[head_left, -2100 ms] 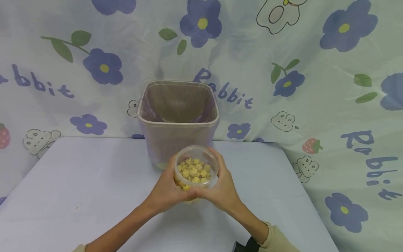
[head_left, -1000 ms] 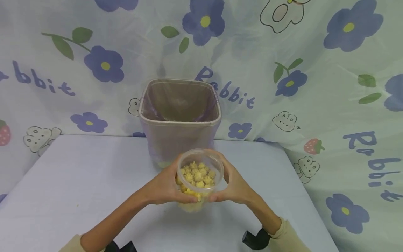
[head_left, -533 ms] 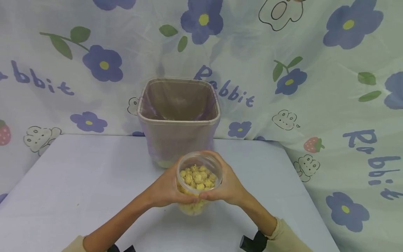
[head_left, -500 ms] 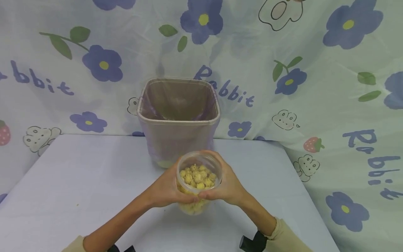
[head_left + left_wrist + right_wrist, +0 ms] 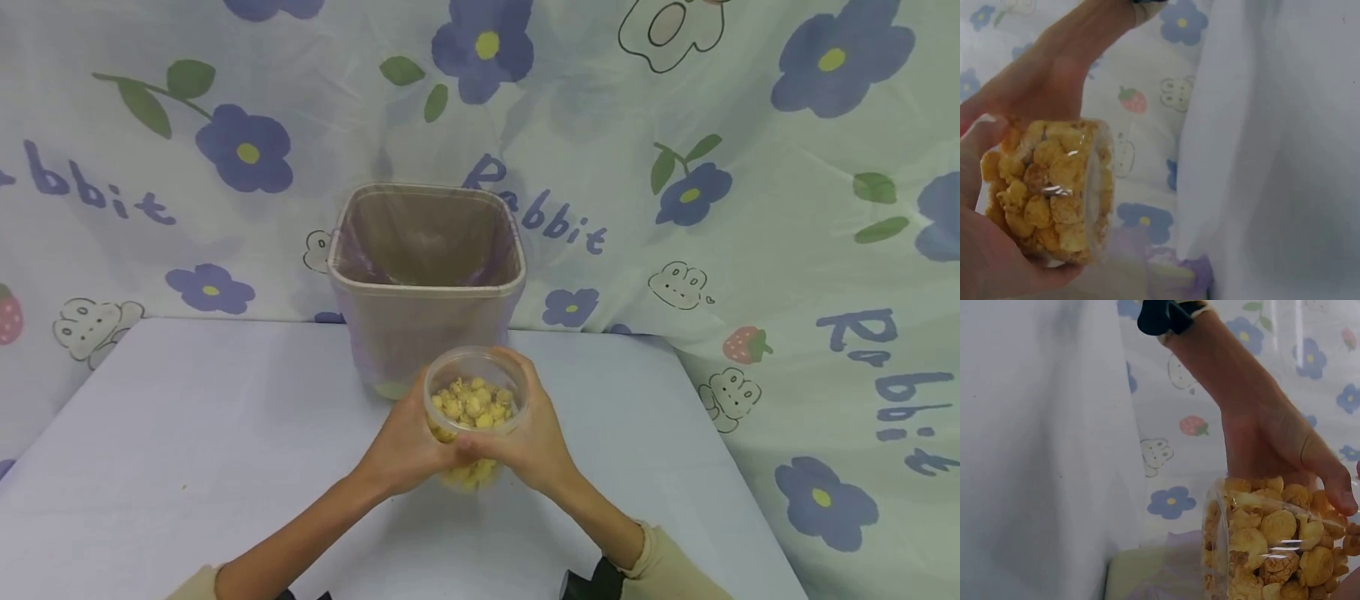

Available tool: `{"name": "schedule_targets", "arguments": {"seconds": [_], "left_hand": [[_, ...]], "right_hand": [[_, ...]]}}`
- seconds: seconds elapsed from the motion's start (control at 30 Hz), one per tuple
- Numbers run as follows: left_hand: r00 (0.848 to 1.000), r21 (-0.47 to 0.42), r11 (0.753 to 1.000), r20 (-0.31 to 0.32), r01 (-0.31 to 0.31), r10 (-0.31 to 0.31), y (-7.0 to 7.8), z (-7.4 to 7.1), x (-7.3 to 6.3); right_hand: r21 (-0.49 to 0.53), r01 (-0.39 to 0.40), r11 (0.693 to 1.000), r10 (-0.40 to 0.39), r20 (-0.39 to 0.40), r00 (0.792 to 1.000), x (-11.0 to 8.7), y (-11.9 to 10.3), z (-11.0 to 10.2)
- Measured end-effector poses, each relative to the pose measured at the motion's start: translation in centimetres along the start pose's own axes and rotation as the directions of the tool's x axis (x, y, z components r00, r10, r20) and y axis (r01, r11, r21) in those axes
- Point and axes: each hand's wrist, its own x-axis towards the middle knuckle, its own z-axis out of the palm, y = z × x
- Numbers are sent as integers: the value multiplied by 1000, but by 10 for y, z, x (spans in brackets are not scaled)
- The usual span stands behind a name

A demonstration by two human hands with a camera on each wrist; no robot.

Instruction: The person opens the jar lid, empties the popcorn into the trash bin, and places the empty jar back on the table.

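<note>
In the head view, a clear plastic jar (image 5: 474,408) of yellow puffed snacks (image 5: 474,402) is held just above the pale surface (image 5: 187,433), a little below the middle of the picture. The left hand (image 5: 408,446) wraps the jar's side from 9 o'clock and the right hand (image 5: 528,437) wraps it from 3 o'clock; both hands have their fingers curled round the jar, and their fingertips meet at the jar's 6 o'clock side. The jar's mouth is open and faces up toward the camera. At 12 o'clock from the jar, just behind it, stands a square bin (image 5: 426,283) lined with a thin purplish bag (image 5: 358,267), resting on the surface. A cloth (image 5: 750,208) printed with flowers and rabbits hangs behind the bin and falls past the surface at 3 o'clock. A beige sleeve (image 5: 667,571) covers the right forearm at 5 o'clock.

In the left wrist view, the jar (image 5: 1054,187) lies sideways in the picture, packed with snacks (image 5: 1047,181). The left hand (image 5: 985,250) cups it from 7 o'clock, and the right hand (image 5: 1041,81) comes onto it from 12 o'clock.

In the right wrist view, the jar (image 5: 1272,550) fills the 5 o'clock corner, with the snacks (image 5: 1279,544) pressed against its wall. The left hand (image 5: 1279,444) grips it from 12 o'clock. The surface (image 5: 1035,456) takes up the 9 o'clock side.
</note>
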Motion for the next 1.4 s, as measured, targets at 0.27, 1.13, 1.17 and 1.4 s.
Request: {"name": "schedule_targets", "arguments": {"seconds": [0.27,1.13,1.17,1.4], "left_hand": [[999,14,999,-9,33,-33,10,0,6],[999,127,992,50,-21,15,26,-3,-2],[996,92,996,91,-16,8,27,-5,-2],[925,-224,972,379,67,24,35,-13,-3]], "right_hand": [[24,-61,998,61,2,998,5,-8,-7],[19,112,993,-114,156,981,3,-10,-22],[47,117,992,-124,195,973,4,-10,-24],[225,95,970,-188,438,879,11,-18,-36]]}}
